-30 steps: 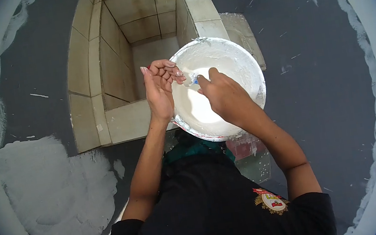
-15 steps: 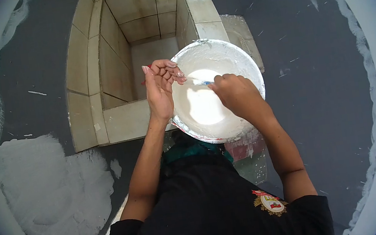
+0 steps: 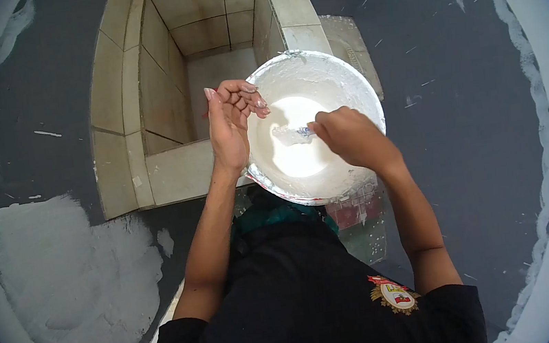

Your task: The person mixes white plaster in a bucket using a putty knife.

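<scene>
A round white bucket (image 3: 357, 84) stands in front of me, with white liquid (image 3: 300, 157) at its bottom. Over its right side my right hand (image 3: 353, 137) is closed round the handle of a small tool (image 3: 302, 132), whose far end is over or in the liquid; its exact shape is unclear. My left hand (image 3: 233, 121) is raised at the bucket's left rim, palm turned up and inward, fingers loosely curled and apart, with white smears on the fingertips. It holds nothing.
Behind and left of the bucket is a tiled basin (image 3: 181, 173) with a deep hollow. Dark grey walls or floor (image 3: 452, 148) with white splashes lie on both sides. A broad white patch (image 3: 82, 287) covers the lower left. A stone slab (image 3: 348, 44) sits behind the bucket.
The tool has tilted and moved slightly in the bucket with my right hand. My left hand has shifted a little left and up. The whole view has moved slightly.
</scene>
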`<state>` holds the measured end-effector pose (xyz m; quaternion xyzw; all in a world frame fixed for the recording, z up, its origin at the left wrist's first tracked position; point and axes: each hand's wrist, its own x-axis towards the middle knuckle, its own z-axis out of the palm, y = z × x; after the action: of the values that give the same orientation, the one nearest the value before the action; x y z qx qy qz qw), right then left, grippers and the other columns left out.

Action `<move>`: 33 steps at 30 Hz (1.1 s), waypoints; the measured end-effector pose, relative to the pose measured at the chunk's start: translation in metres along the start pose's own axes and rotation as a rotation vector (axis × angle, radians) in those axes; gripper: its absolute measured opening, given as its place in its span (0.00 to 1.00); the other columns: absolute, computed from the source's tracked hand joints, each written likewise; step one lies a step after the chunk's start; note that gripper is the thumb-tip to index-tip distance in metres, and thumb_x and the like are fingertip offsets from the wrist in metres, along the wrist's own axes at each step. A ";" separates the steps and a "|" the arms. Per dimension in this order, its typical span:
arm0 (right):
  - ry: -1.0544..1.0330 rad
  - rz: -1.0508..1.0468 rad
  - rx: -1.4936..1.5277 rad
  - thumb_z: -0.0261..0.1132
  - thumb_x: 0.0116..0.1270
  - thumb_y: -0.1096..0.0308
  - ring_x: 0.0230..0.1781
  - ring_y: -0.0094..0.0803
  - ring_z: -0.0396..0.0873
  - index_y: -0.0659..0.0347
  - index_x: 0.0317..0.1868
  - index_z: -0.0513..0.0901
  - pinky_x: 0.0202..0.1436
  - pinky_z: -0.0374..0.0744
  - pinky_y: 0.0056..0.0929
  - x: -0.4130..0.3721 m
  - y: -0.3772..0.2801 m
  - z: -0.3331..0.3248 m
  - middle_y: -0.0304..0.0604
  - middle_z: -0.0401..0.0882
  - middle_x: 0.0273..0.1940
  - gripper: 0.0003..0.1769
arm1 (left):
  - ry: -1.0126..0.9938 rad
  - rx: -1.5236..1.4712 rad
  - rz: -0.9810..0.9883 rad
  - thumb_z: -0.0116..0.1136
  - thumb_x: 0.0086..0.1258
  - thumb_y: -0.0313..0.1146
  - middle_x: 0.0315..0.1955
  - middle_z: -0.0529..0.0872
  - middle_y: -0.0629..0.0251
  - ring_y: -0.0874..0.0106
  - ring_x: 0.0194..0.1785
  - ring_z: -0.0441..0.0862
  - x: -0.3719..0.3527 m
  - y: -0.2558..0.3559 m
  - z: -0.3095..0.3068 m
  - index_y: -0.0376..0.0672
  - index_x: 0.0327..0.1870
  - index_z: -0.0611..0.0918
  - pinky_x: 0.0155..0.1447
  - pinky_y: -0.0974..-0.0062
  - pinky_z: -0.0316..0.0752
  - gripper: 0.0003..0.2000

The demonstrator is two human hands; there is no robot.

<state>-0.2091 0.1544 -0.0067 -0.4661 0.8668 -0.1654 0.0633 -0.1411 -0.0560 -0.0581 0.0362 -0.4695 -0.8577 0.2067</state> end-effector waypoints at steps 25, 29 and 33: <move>-0.041 0.146 -0.211 0.57 0.76 0.61 0.31 0.51 0.84 0.64 0.33 0.82 0.38 0.81 0.47 -0.003 0.010 0.023 0.55 0.81 0.26 0.17 | -0.022 0.025 0.009 0.22 0.83 0.58 0.29 0.77 0.64 0.72 0.36 0.75 0.001 -0.002 -0.001 0.40 0.44 0.76 0.46 0.71 0.71 0.31; -0.207 0.117 -0.093 0.56 0.76 0.60 0.33 0.51 0.84 0.64 0.34 0.82 0.39 0.81 0.47 -0.005 -0.008 0.014 0.56 0.82 0.26 0.17 | -0.016 0.029 0.010 0.22 0.83 0.58 0.30 0.77 0.64 0.72 0.36 0.75 0.001 -0.001 0.000 0.40 0.44 0.76 0.46 0.71 0.71 0.31; -0.192 0.171 0.061 0.57 0.76 0.60 0.32 0.53 0.83 0.64 0.34 0.82 0.39 0.80 0.48 0.000 -0.015 -0.019 0.56 0.82 0.28 0.17 | -0.032 0.026 0.010 0.22 0.83 0.58 0.30 0.77 0.65 0.72 0.36 0.75 0.001 -0.001 -0.001 0.40 0.44 0.76 0.46 0.72 0.71 0.31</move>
<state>-0.2024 0.1505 0.0164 -0.4023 0.8878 -0.1402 0.1739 -0.1422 -0.0562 -0.0596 0.0228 -0.4842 -0.8508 0.2029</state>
